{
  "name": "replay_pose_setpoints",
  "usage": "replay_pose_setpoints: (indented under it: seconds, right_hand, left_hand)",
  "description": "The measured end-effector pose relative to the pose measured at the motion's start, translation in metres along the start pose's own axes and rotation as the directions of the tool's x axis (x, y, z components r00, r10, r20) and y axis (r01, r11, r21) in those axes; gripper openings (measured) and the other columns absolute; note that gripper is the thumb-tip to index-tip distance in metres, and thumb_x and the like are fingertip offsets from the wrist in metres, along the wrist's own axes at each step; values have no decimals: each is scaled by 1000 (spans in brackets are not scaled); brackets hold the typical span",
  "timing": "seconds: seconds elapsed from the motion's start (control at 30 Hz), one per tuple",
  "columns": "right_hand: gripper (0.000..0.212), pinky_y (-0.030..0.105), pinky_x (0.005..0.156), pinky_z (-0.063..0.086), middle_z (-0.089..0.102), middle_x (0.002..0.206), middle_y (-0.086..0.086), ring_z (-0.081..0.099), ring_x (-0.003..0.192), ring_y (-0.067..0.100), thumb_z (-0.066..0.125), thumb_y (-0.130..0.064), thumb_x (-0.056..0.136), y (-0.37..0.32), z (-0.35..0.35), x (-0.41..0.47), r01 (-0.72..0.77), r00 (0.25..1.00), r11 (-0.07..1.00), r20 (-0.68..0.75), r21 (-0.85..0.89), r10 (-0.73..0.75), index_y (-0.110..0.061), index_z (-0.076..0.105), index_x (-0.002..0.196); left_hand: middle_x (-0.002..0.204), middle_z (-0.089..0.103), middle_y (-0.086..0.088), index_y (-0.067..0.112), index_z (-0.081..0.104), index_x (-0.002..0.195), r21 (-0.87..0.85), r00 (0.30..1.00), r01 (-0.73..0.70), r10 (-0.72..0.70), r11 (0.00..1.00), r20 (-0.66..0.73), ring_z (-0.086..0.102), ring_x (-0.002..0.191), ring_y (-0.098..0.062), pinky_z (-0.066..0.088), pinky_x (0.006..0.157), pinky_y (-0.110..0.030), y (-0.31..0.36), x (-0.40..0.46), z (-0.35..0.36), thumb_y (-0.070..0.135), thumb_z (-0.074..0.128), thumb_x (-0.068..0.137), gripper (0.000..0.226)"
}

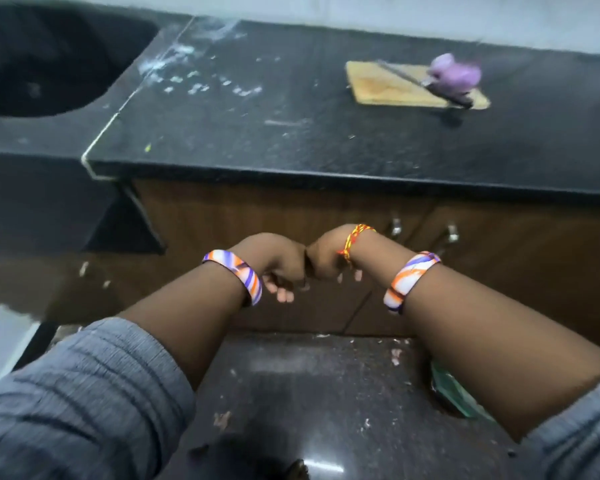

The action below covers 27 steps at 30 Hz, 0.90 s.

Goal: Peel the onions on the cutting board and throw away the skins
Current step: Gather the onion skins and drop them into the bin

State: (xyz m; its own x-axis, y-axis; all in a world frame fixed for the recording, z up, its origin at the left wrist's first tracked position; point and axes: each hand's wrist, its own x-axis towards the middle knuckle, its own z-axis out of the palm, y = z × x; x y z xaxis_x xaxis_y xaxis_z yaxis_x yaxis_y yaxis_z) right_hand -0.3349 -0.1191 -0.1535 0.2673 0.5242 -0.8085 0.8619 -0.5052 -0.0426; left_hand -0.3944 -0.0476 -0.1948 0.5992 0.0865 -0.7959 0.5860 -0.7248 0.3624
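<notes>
Peeled purple onions (456,74) lie at the right end of a wooden cutting board (378,88) on the far right of the black counter. A knife (416,81) lies across the board beside them. My left hand (278,268) and my right hand (326,259) hang together below the counter edge, in front of the cabinet, knuckles touching and backs turned to the camera. Their fingers curl downward. Blur and the angle hide whatever may be inside them. Both hands are far from the board.
A dark sink (42,64) is set into the counter at the left. Brown cabinet doors with metal handles (395,226) stand under the counter. Scraps litter the dark floor, and something green (454,393) shows under my right forearm.
</notes>
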Motion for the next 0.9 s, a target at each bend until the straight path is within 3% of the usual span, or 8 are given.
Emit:
replay_pose_setpoints:
  seconds: [0.1, 0.2, 0.3, 0.43, 0.53, 0.63, 0.77, 0.9]
  right_hand:
    - [36, 41, 70, 59, 59, 121, 18, 66, 99, 31, 40, -8, 91, 50, -14, -37, -67, 997, 982, -20, 175, 72, -5, 54, 125]
    - [22, 36, 65, 56, 65, 111, 15, 67, 87, 26, 41, -8, 95, 86, -35, -72, -72, 992, 952, -75, 296, 98, -6, 58, 109]
    - [22, 32, 64, 53, 63, 92, 8, 61, 70, 18, 41, -11, 97, 116, -56, -98, -27, 952, 919, -271, 394, 144, -14, 56, 82]
    - [19, 33, 59, 52, 64, 86, 12, 62, 68, 22, 45, -13, 95, 162, -84, -97, 54, 810, 882, -537, 469, 236, -4, 62, 97]
    - [37, 37, 84, 52, 62, 114, 15, 61, 102, 29, 57, -20, 89, 202, -104, -77, 58, 656, 894, -692, 444, 301, -4, 56, 123]
    - [40, 27, 85, 41, 55, 116, 10, 50, 114, 27, 59, -17, 86, 240, -123, -53, 94, 489, 874, -787, 476, 376, -12, 50, 125]
    - [47, 40, 97, 42, 52, 130, 17, 47, 120, 35, 53, -30, 88, 286, -151, -20, 123, 297, 755, -750, 644, 591, -12, 47, 131]
    - [69, 36, 95, 42, 48, 132, 16, 47, 121, 33, 67, -35, 81, 301, -153, -1, 6, 445, 658, -592, 753, 672, -6, 36, 135]
  left_hand:
    - [52, 62, 1, 14, 48, 79, 18, 993, -120, 120, 993, -12, 51, 34, -3, 40, 37, -11, 59, -14, -24, 11, 41, 96, 19]
    - [65, 59, -4, 10, 51, 77, 9, 966, -237, 237, 971, -105, 52, 35, -3, 44, 37, -14, 106, -24, -51, 0, 39, 92, 22]
    - [71, 62, -4, 8, 56, 77, 38, 901, -345, 343, 938, -265, 58, 46, -5, 49, 42, -18, 139, -27, -80, -2, 43, 90, 20]
    - [86, 68, -13, 2, 62, 94, 125, 757, -455, 457, 881, -467, 61, 62, -14, 47, 48, -19, 161, -17, -124, 5, 52, 88, 12]
    - [106, 64, -14, 5, 60, 108, 232, 578, -431, 464, 872, -672, 60, 88, -21, 45, 74, -25, 169, 8, -160, 13, 59, 86, 23]
    - [126, 55, -16, 4, 49, 126, 227, 474, -356, 384, 907, -792, 51, 115, -28, 39, 93, -31, 176, 41, -194, 24, 61, 86, 46]
    - [132, 44, -24, 7, 35, 135, 221, 520, -251, 324, 943, -790, 41, 122, -36, 35, 99, -39, 194, 91, -228, 48, 56, 85, 68]
    - [151, 15, -25, 0, 22, 142, 247, 621, -6, 197, 969, -759, 14, 140, -38, 13, 113, -48, 204, 124, -245, 54, 33, 92, 74]
